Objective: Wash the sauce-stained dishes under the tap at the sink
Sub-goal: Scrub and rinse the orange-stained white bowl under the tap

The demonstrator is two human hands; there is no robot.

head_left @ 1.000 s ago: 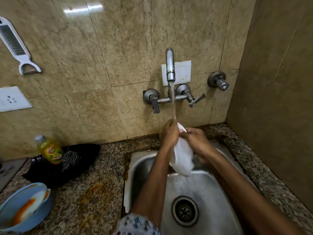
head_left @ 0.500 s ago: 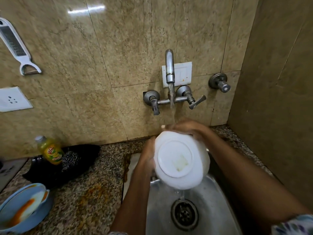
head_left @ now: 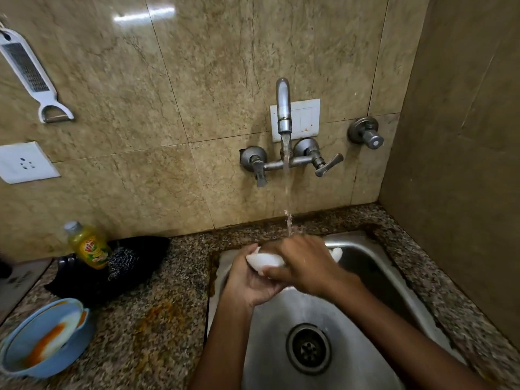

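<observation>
White dish (head_left: 263, 260), apparently a small bowl, is gripped by both left hand (head_left: 250, 280) and right hand (head_left: 304, 263) under tap (head_left: 283, 108); wet, slippery, rim-held.

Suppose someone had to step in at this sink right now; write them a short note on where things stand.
Left hand grips the white dish from below; right hand lies over its top, fingers curled on it. Both are above the sink, under the running tap.
Done: the dish's visible part shows no sauce.
Left: finish rinsing it, then wash the blue bowl and the orange-smeared white dish inside it, on the counter at left. Dish soap bottle and steel scrubber stand beside them.
</observation>
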